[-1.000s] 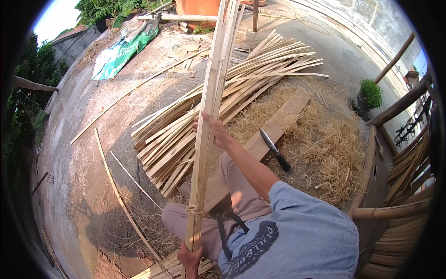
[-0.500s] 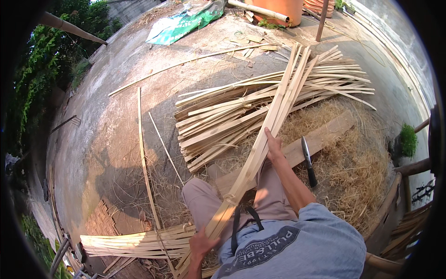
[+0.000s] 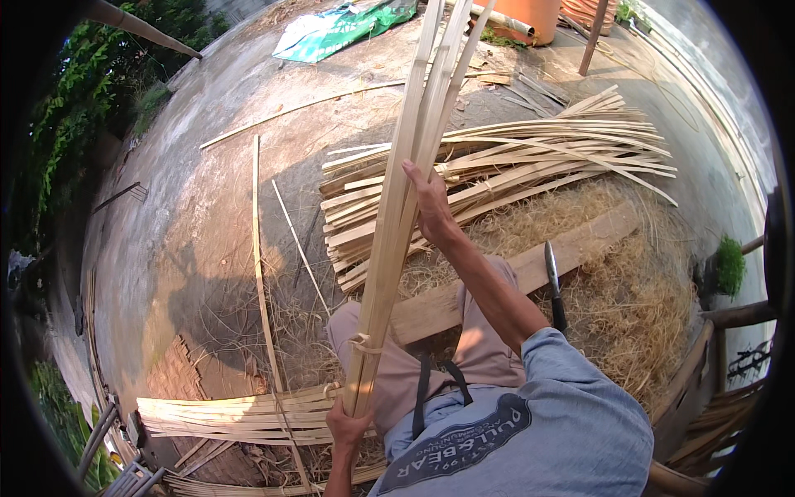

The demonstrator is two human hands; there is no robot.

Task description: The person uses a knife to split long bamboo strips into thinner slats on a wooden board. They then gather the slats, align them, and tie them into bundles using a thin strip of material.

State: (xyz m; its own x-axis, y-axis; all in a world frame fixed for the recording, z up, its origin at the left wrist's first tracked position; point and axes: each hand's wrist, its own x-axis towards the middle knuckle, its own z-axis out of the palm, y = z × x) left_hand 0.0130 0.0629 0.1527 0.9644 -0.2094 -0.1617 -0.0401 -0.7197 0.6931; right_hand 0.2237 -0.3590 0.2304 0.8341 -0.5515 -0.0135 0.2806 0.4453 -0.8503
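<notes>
The left grip is closed around the lower end of a bundle of pale, flat strips. Higher up, the right grip is also closed on the bundle from its right side — the thumb lies along the front face, and most of the fingers are hidden behind. The bundle stands steeply over the person's lap, tilted a little to the right at the top, where its strips spread apart and run out of view. A tie circles it just above the left grip.

Beyond the bundle, and partly covered by it, a large pile of similar strips lies on the ground. Between that pile and the person's legs, a wooden plank slants away to the right, and a knife with a black handle lies with its blade over the plank. Curly shavings are heaped around the plank's right part.

To the left of the left grip lies another group of strips; one long strip reaches toward it, with a thinner one near — both on the ground.
</notes>
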